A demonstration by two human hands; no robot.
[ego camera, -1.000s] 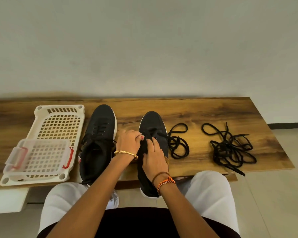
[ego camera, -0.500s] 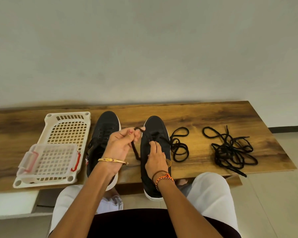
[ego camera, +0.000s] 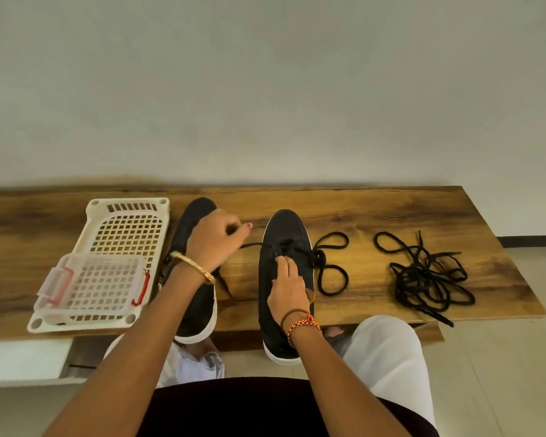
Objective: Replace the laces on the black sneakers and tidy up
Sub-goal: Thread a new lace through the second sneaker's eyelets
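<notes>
The left hand (ego camera: 216,239) is curled tight and pinches one end of a thin black lace (ego camera: 255,245), pulled out sideways from the right black sneaker with a white sole (ego camera: 285,279). The right hand (ego camera: 288,287) lies flat on that shoe, fingers straight, pressing by the lace holes. The other black sneaker (ego camera: 192,298) sits under the left arm. Both stand on the brown wooden tabletop (ego camera: 375,212), with a white plastic basket (ego camera: 120,234) on the left and a loose pile of black laces (ego camera: 426,279) on the right. A plain pale wall (ego camera: 265,89) is behind.

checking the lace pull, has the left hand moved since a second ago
Yes. The left hand, pinching the lace, has moved left, away from the right sneaker where it sat beside the right hand, and now lies over the left sneaker.
</notes>
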